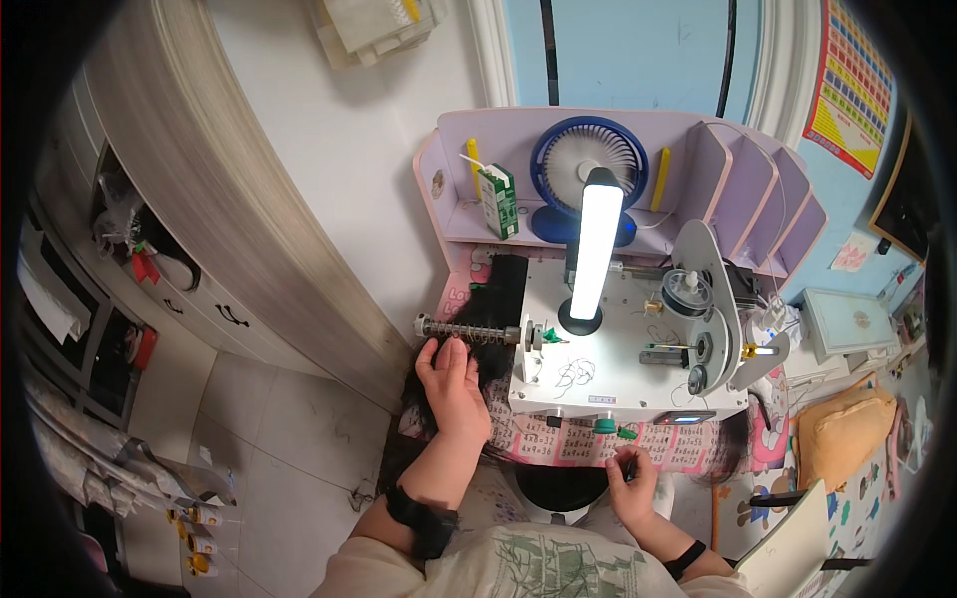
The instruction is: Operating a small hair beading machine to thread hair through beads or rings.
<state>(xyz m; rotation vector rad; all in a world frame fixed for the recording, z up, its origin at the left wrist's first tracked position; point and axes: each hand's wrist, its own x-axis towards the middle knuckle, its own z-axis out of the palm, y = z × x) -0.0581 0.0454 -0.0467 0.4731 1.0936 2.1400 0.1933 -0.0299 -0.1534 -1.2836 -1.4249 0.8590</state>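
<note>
My left hand point(454, 392) is raised at the left end of a white tabletop machine point(553, 381), its fingertips just under a spring-wound metal shaft point(471, 331). Whether it pinches a hair strand there is too small to tell. Long black hair point(497, 299) hangs behind and below the shaft. A small green piece point(553, 336) sits at the shaft's inner end. My right hand point(632, 486) is before the machine's front edge with curled fingers; what it may hold is unclear. Just above it are a green knob point(604, 424) and a small green clip point(628, 433).
A lit lamp point(597, 254) stands on the machine, near a thread spool point(686, 291) and loose dark threads point(576, 376). Behind are a blue fan point(589, 168), a drink carton point(499, 200) and a lilac shelf point(478, 119). A wooden panel point(299, 247) rises on the left.
</note>
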